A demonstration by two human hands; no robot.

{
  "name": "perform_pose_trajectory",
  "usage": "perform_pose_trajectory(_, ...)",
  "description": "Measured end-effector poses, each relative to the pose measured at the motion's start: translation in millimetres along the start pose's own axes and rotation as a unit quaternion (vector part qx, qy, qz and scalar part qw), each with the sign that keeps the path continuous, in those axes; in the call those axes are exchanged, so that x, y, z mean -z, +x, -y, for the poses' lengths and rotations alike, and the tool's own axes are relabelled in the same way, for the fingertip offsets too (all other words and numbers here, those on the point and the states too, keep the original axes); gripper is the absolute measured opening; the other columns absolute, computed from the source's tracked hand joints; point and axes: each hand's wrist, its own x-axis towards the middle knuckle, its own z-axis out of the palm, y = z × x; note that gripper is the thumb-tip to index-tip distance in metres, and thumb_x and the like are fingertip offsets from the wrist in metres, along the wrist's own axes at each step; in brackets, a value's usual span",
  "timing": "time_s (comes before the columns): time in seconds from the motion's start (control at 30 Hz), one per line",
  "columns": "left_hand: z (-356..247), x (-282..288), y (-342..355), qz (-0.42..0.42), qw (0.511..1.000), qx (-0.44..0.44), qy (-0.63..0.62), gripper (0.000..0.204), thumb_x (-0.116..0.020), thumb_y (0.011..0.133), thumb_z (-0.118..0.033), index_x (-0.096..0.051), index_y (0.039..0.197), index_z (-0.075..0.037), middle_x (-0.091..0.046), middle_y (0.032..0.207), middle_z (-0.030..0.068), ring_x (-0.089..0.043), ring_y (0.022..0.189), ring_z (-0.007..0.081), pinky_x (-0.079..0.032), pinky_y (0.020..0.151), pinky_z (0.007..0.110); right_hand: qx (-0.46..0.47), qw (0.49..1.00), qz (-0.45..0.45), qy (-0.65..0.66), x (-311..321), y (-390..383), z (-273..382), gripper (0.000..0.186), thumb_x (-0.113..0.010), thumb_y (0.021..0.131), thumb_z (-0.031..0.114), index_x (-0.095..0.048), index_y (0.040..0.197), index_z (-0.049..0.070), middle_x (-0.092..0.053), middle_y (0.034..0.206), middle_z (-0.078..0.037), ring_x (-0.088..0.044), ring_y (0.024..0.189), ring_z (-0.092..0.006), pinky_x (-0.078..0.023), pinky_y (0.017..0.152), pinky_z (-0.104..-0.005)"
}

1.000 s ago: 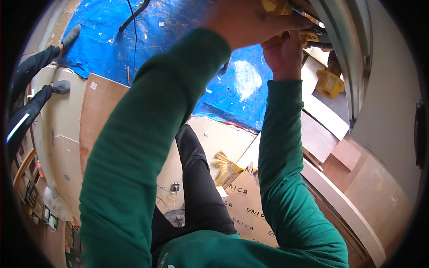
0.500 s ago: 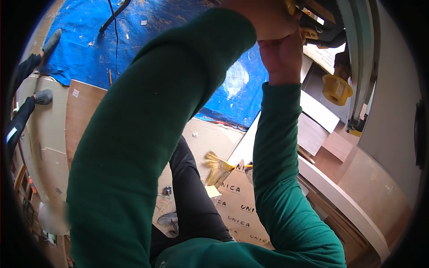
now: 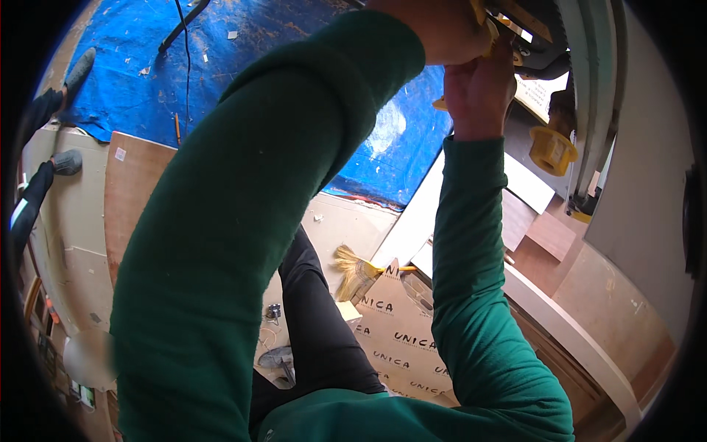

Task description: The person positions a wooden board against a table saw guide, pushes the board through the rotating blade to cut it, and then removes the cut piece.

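My left hand (image 3: 449, 33), in a green sleeve, is closed at the top edge on a yellow-and-black tool or fitting (image 3: 536, 29). My right hand (image 3: 477, 92) is raised just below it, fingers curled up against the same assembly; what they hold is hidden behind my left hand. A yellow cylindrical piece with a flange (image 3: 551, 153) hangs below the dark mechanism, beside upright metal rails (image 3: 589, 88).
A blue sheet (image 3: 125, 81) covers the floor beyond me, with a cable (image 3: 188, 81). Another person's feet (image 3: 68, 162) are at left. A plywood board (image 3: 136, 191), straw broom (image 3: 352, 267) and brown printed paper (image 3: 398, 353) lie below. Stacked boards (image 3: 545, 239) are at right.
My left hand has moved rightward over the assembly, and my right hand has shifted slightly right. The view has shifted a little, so the floor items appear farther left.
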Motion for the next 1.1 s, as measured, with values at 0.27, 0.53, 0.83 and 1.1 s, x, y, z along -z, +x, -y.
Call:
perform_pose_trajectory(0.27,6,-10,-2,-0.007,1.0,0.003,0.016,0.069,-0.066,0.091,-0.035,-0.057,0.145,0.008,-0.049,0.154,0.0354,-0.048,0.133,0.0603,-0.044,0.115,0.059,-0.005,0.999,0.004,0.047,-1,6,-11,0.049,-0.033,0.119,0.038,-0.052,0.148,0.003,-0.066,0.144,-0.013,-0.066,0.132,-0.0247,-0.053,0.113,-0.0412)
perform_pose_trajectory(0.53,-1,-8,-3,-0.015,0.999,0.03,-0.034,0.076,-0.067,0.091,-0.035,-0.049,0.148,0.014,-0.051,0.152,0.0331,-0.048,0.132,0.0586,-0.045,0.114,0.059,-0.036,0.992,0.045,0.113,9,9,-21,0.047,-0.038,0.118,0.039,-0.055,0.148,0.006,-0.065,0.146,-0.01,-0.064,0.134,-0.0258,-0.052,0.114,-0.0429)
perform_pose_trajectory(0.83,-3,4,-2,0.045,0.996,0.051,-0.06,0.055,-0.067,0.088,-0.025,-0.064,0.135,0.003,-0.053,0.145,0.0263,-0.051,0.125,0.0544,-0.047,0.11,0.059,-0.058,0.989,0.058,0.126,-5,-1,-20,0.047,-0.045,0.115,0.039,-0.054,0.15,0.008,-0.065,0.148,-0.01,-0.062,0.136,-0.0287,-0.051,0.114,-0.0468)
perform_pose_trajectory(1.1,-4,11,-4,0.019,0.993,0.038,-0.108,0.051,-0.067,0.087,-0.022,-0.065,0.131,0.003,-0.052,0.144,0.0261,-0.052,0.122,0.0523,-0.046,0.11,0.059,-0.003,0.993,0.068,0.096,2,-2,-34,0.047,-0.041,0.117,0.037,-0.051,0.15,0.005,-0.061,0.15,-0.013,-0.061,0.136,-0.0291,-0.046,0.118,-0.0449)
